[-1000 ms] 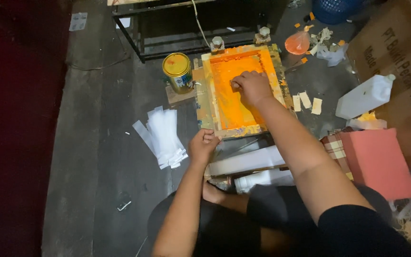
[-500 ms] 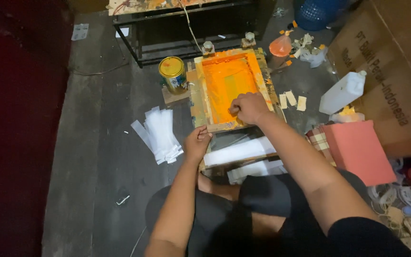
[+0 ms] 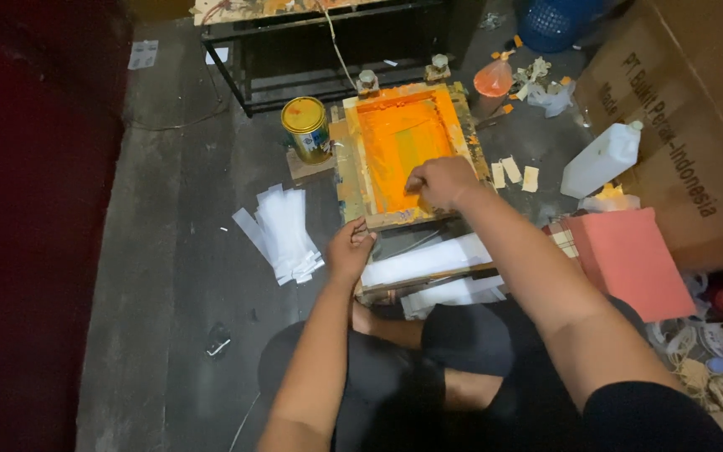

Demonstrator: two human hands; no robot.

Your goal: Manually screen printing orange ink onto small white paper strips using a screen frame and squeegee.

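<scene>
One head-worn camera looks steeply down — close over the floor (image 3: 169, 276) — no second view.

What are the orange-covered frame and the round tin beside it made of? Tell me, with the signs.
Frame: seemingly wood, with straight flat rails, rough and smeared with orange and yellow; the panel inside looks like a thin flat screen coated in glossy orange, its weave too small to tell. Tin: probably metal, a cylinder with a rimmed yellow lid and shiny wall.
</scene>
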